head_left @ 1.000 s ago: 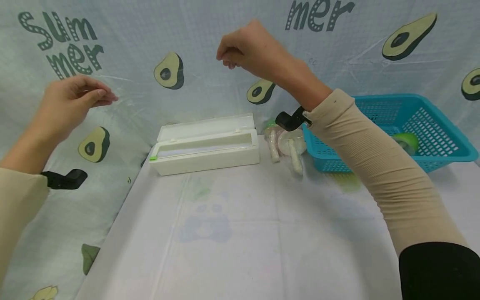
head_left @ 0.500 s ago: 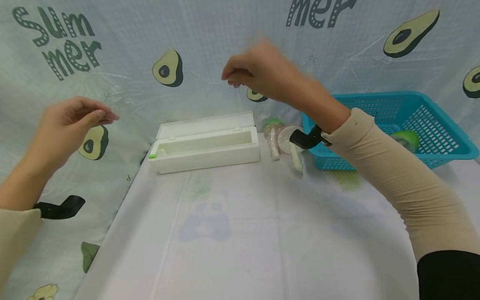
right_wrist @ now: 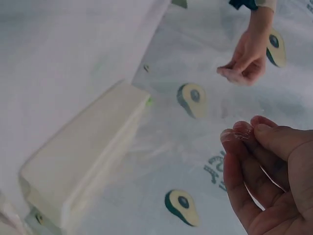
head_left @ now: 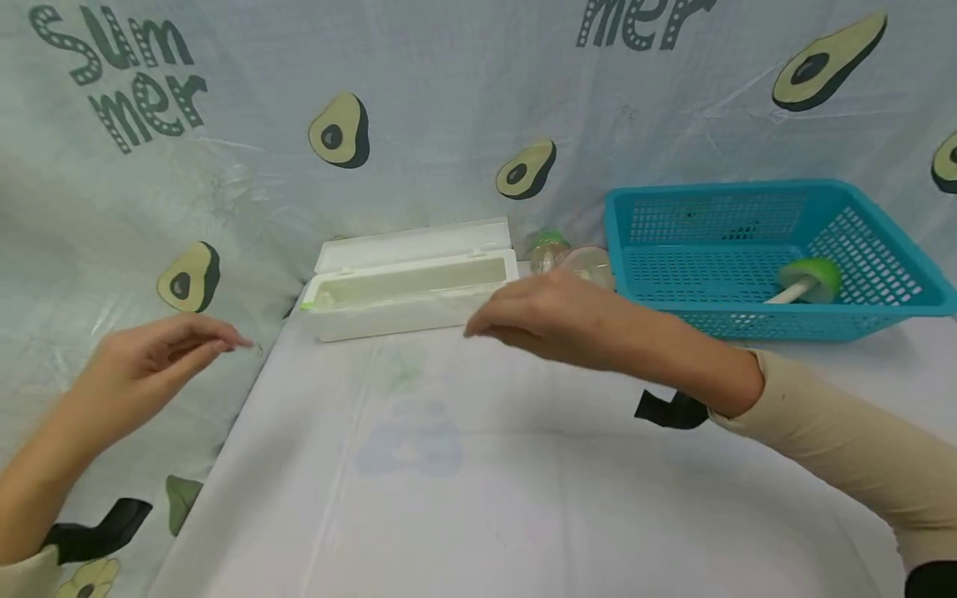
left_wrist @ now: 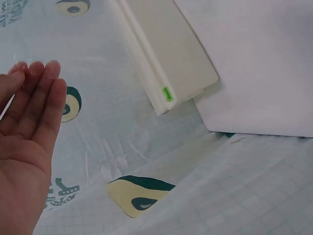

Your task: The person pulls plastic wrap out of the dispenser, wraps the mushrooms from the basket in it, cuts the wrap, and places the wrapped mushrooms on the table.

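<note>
My left hand (head_left: 149, 365) hovers left of the table, its thumb and fingertips pinching a piece of clear plastic film (left_wrist: 22, 64). Film also glints at the fingertips of my right hand (head_left: 561, 320), which pinches it just right of and in front of the box. Most of the film is too transparent to trace between the hands. An open white cling film box (head_left: 407, 309) with its lid raised stands at the back of the table. A green slide tab (left_wrist: 167, 94) marks its left end. Wrinkled, see-through film appears to lie over its front.
A blue basket (head_left: 703, 325) at the back right holds a green-capped mushroom (head_left: 815, 278) with a white stem. Between box and basket lie film-wrapped mushrooms, one green-capped (head_left: 549, 241), one pale-capped (head_left: 591, 264), partly hidden by my right hand. An avocado-print sheet (head_left: 426, 75) hangs behind.
Both hands have come down from above the box, still pinching. My right hand moved also slightly right, to the box's front right. The mushroom in the basket now shows fully.
</note>
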Demonstrator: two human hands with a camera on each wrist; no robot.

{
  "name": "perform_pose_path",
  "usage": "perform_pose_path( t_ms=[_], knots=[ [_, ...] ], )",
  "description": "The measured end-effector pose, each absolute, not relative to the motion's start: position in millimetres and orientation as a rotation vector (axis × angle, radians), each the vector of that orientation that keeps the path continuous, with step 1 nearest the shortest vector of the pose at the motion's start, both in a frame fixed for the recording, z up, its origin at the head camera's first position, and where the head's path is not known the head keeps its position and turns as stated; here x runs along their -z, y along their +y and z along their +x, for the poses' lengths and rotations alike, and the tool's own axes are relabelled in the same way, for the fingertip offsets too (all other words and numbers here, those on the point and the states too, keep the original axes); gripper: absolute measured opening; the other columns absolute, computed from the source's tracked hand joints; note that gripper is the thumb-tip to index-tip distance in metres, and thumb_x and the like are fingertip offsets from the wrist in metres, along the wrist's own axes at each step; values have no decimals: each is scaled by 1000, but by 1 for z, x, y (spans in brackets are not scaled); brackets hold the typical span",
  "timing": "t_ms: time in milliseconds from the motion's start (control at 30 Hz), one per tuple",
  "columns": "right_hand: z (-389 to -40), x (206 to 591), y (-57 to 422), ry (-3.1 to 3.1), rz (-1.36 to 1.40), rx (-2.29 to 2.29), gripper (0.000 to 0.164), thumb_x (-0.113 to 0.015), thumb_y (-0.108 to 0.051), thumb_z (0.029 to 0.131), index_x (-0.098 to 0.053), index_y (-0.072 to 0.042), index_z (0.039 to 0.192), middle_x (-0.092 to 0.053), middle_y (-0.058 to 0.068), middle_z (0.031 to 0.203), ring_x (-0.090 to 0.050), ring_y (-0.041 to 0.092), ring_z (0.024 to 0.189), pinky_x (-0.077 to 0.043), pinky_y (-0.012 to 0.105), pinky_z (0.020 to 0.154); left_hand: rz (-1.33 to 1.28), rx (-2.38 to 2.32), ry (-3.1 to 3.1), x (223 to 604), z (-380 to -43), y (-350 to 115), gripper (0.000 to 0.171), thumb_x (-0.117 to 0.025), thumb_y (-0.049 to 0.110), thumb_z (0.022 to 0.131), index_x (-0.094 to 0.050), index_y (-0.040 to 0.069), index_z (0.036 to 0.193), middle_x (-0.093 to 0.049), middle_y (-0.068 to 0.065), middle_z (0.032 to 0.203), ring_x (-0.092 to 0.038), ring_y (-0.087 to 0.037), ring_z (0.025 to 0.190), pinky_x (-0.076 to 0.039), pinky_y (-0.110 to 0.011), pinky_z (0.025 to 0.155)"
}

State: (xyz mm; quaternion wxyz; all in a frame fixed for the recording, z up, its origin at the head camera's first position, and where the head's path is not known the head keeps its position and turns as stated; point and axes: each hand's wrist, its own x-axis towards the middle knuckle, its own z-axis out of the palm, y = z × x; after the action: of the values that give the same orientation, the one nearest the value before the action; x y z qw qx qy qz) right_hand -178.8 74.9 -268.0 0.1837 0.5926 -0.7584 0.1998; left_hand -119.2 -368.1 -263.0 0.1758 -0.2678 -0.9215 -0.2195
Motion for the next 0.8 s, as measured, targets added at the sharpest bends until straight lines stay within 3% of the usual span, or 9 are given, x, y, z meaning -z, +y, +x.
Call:
perform_pose_path(
  t_ms=[233,367,500,600,633,733,800],
  knots=[
    [-158,328,67,-2193,1830,-491,21,-77,-4,89,-75,-13,108,-76,-5,102,-72,7,94,-56,18,79,-1002,387,-2648,315,-108,-362,35,-78,-10,80,-73,19,99,-73,9,94,-66,0,88,-47,-4,77],
    [-159,354,63,-2285,1889,-392,16,-77,-7,90,-76,-16,103,-76,-8,98,-70,6,90,-54,17,77,-1115,345,-2629,351,-107,-355,36,-81,-11,74,-72,17,95,-71,9,91,-67,-7,83,-48,-7,76],
    [-164,377,63,-2389,1946,-254,14,-76,-7,91,-78,-19,97,-74,-12,89,-66,3,79,-51,15,72,-1128,241,-2670,382,-107,-352,33,-85,-8,70,-73,14,91,-70,3,95,-68,-16,86,-55,-21,74],
    [-167,390,61,-2424,1957,-185,14,-76,-9,91,-79,-21,94,-73,-13,83,-64,2,74,-50,15,69,-1160,225,-2617,405,-110,-353,6,-75,13,91,-73,13,86,-69,-1,95,-68,-21,87,-56,-21,75],
    [-167,393,60,-2435,1957,-177,14,-76,-9,91,-80,-22,93,-73,-13,82,-63,2,73,-50,15,68,-1179,223,-2598,409,-110,-353,13,-69,20,96,-73,13,85,-68,-3,96,-68,-22,87,-56,-20,75],
    [-168,397,60,-2456,1955,-219,13,-75,-9,92,-80,-21,94,-74,-13,84,-65,2,76,-51,16,72,-1185,298,-2632,412,-112,-352,22,-62,28,100,-74,16,87,-67,1,96,-67,-18,87,-54,-19,76],
    [-169,397,61,-2459,1957,-278,14,-73,-7,92,-80,-19,95,-74,-12,86,-66,2,78,-52,15,73,-1090,365,-2776,404,-112,-349,9,-67,21,99,-73,18,93,-68,6,98,-67,-12,89,-56,-25,74]
  ],
)
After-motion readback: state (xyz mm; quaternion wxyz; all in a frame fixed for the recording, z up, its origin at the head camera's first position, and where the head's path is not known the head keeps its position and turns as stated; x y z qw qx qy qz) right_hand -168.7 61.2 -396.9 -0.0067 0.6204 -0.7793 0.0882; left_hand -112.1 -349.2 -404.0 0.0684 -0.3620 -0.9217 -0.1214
